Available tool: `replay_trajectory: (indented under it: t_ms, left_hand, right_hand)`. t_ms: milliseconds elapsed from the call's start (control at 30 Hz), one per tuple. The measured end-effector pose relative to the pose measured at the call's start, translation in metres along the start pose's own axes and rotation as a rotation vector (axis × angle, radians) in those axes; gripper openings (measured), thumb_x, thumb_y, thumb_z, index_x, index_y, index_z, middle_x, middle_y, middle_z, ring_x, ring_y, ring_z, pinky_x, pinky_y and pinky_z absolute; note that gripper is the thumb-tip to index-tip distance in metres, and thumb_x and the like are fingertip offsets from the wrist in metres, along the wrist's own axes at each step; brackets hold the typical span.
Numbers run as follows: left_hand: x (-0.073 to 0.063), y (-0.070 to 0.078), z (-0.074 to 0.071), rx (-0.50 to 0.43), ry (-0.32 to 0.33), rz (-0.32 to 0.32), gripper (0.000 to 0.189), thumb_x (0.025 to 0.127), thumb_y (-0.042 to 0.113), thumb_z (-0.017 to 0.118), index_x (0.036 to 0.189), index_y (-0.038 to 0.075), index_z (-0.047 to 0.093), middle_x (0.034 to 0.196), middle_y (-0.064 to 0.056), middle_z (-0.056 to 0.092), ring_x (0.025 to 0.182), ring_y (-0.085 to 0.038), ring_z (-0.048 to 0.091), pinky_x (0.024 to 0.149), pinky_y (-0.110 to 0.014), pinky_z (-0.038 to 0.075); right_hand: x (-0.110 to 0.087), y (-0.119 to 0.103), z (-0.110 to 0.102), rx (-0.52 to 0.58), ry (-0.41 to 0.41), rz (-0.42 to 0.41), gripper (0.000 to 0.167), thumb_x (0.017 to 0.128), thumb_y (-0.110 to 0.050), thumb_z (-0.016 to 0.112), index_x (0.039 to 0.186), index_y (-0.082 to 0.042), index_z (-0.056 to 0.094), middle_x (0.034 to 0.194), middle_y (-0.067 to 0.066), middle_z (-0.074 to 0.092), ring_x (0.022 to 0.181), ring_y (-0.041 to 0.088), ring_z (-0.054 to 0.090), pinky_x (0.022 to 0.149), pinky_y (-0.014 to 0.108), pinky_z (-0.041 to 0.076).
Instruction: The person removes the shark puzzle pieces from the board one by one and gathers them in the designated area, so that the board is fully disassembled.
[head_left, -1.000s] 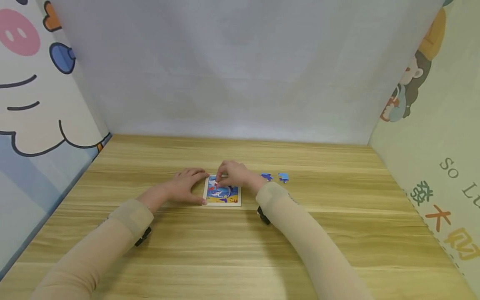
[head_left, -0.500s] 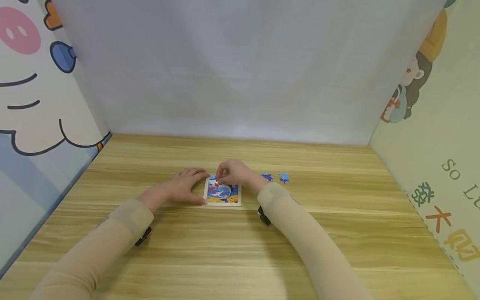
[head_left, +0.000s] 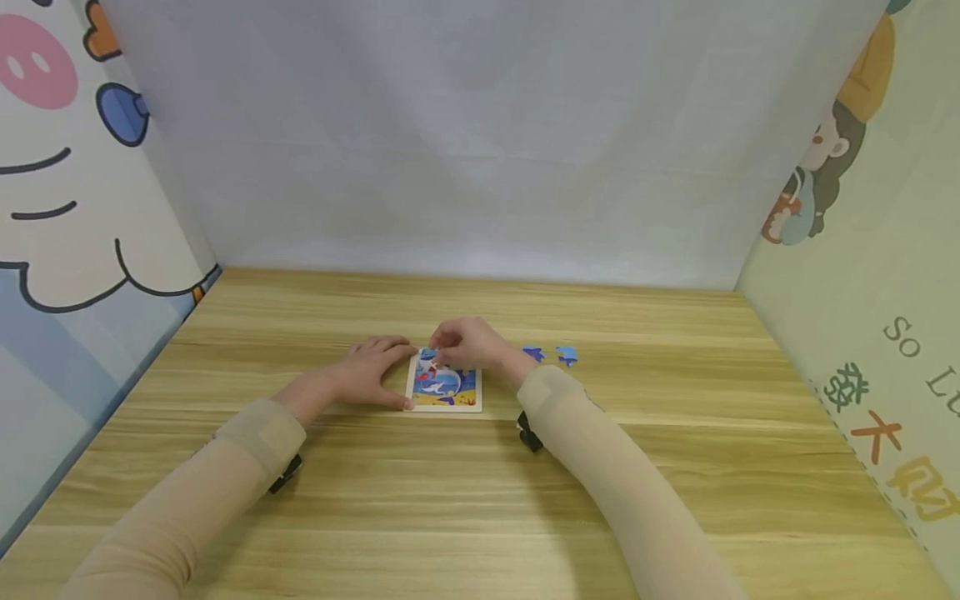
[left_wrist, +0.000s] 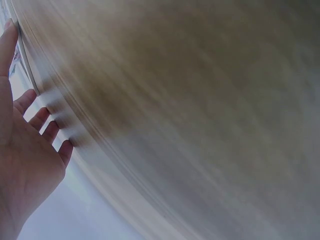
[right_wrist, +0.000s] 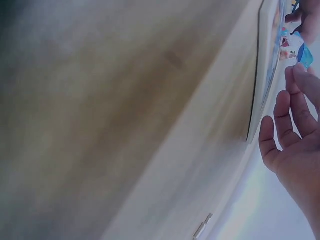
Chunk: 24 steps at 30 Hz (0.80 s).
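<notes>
A small jigsaw puzzle (head_left: pixel 442 384) with a sea picture lies in a pale frame tray (head_left: pixel 450 409) at the middle of the table. My left hand (head_left: pixel 371 372) spans the tray's left side, thumb at the near corner and index finger at the far corner, fingers extended. Over the puzzle's upper part is my right hand (head_left: pixel 471 343). In the right wrist view, its thumb and index finger pinch a blue and white puzzle piece (right_wrist: pixel 304 56), held tilted above the tray. Fingers cover the upper right of the puzzle in the head view.
Two loose blue puzzle pieces lie right of the tray; one is the light blue piece (head_left: pixel 567 356), the other a darker piece (head_left: pixel 534 354) close to the right wrist. The wooden table (head_left: pixel 420 508) ends at a pale backdrop (head_left: pixel 480 167), with printed panels on both sides.
My right hand has lifted slightly off the puzzle's upper part, and the piece in its fingers has tilted or turned. The left hand stays at the tray's left edge.
</notes>
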<state>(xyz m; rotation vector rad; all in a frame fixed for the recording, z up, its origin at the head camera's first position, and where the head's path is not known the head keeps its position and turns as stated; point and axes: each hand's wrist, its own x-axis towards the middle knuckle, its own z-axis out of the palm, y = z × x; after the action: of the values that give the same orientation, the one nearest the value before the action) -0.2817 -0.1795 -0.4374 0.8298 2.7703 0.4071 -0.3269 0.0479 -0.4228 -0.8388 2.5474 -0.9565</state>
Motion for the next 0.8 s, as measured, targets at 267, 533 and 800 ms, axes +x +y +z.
replay_trajectory:
  t_ms: [267,533,800]
  left_hand:
    - [0.001,0.001,0.000,-0.004,-0.004,-0.002,0.093,0.076,0.063,0.066,0.148,0.016,0.031,0.152,-0.013,0.026,0.139,-0.039,0.020,0.107,-0.065,0.016]
    - [0.001,0.000,0.001,0.003,-0.002,-0.004,0.093,0.076,0.063,0.066,0.148,0.016,0.031,0.152,-0.014,0.026,0.139,-0.040,0.021,0.107,-0.065,0.018]
    - [0.000,0.003,-0.002,0.004,0.001,-0.001,0.091,0.077,0.060,0.068,0.148,0.014,0.032,0.152,-0.015,0.026,0.139,-0.041,0.021,0.107,-0.065,0.017]
  right_hand:
    - [-0.003,0.005,-0.008,0.025,0.036,-0.021,0.013,0.092,-0.015,0.063,0.104,-0.014,0.066,0.101,0.002,0.068,0.094,0.014,0.062,0.084,0.029,0.050]
    - [-0.013,0.005,-0.029,-0.026,0.021,-0.057,0.016,0.091,-0.019,0.065,0.106,-0.015,0.067,0.102,0.001,0.069,0.097,0.013,0.062,0.090,0.032,0.049]
    - [-0.023,0.010,-0.051,-0.025,0.012,-0.056,0.017,0.091,-0.018,0.063,0.107,-0.013,0.068,0.103,0.001,0.067,0.097,0.014,0.061,0.089,0.032,0.048]
